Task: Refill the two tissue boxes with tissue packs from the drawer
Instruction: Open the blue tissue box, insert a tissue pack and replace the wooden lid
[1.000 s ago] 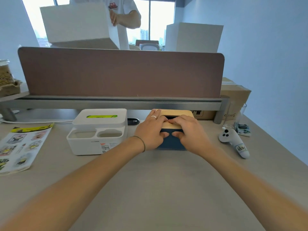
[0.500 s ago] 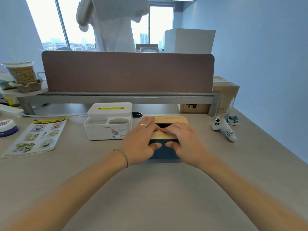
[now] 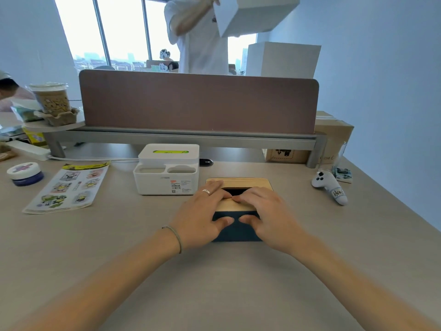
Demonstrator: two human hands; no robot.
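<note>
Desk (image 3: 71, 247): box (image 3: 236, 225) nearer than before.

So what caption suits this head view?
Both hands grip the wooden-lidded blue tissue box beside a white one.

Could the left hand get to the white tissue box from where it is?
Probably yes: the left hand rests on the wooden-lidded box, and the white tissue box sits just beyond-left with nothing between.
</note>
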